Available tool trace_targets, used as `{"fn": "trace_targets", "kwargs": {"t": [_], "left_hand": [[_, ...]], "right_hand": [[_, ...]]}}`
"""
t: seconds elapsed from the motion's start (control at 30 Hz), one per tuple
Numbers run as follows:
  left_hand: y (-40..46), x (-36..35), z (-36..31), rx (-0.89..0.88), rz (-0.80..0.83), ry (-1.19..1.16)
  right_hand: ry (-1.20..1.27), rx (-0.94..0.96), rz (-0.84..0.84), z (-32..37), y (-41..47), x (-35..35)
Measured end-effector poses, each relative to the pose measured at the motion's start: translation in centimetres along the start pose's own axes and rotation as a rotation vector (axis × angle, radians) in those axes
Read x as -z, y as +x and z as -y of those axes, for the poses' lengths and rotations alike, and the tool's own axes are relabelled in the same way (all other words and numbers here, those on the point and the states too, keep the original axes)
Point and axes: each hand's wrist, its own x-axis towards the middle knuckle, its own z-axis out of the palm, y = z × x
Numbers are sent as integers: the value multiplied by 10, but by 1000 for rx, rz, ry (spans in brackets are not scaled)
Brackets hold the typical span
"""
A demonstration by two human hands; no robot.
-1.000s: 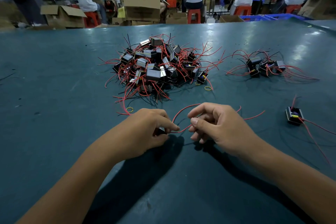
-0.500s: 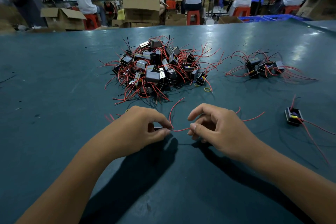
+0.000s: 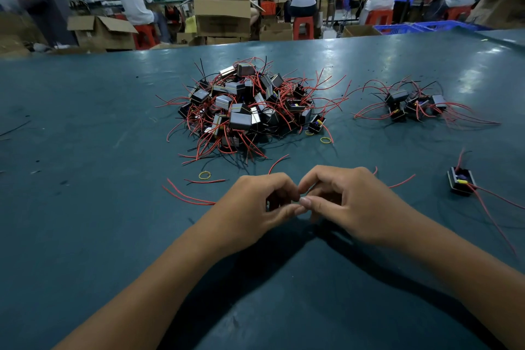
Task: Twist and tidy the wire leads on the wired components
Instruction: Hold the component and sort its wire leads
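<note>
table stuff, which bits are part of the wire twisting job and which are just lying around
Job:
- left hand and right hand, fingers meeting on a red lead
- big pile of wired parts
- small pile
- single part, right

Lying about:
- yellow bands on the table
- cardboard boxes behind

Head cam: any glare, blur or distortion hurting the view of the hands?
Head view: glare patches on the table far right; both arms cast dark shadows toward the camera; wide-angle bends the table's far edge; background workers soft; left hand and right hand sharp, the held component mostly hidden.
</note>
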Motion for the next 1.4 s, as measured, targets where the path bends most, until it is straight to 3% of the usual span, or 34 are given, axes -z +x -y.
{"fn": "trace_targets", "kwargs": {"t": [0.3, 0.4, 0.53, 0.67, 0.8, 1.4], "left_hand": [[-1, -2, 6, -1, -39, 122], [0, -3, 7, 15, -73, 148], [-1, -3, 9, 55, -127, 130], [-1, -3, 10, 93, -170, 103], [0, -4, 9, 130, -196, 71], [1, -14, 6, 89, -186, -61]], "right_hand": [[45, -3, -27, -7, 0, 16], [73, -44, -140, -10, 1, 22], [-79, -18, -265, -9, 1, 21], [-312, 8, -181, -7, 0, 8], [-396, -9, -138, -9, 4, -2], [-269, 6, -192, -6, 2, -12]]}}
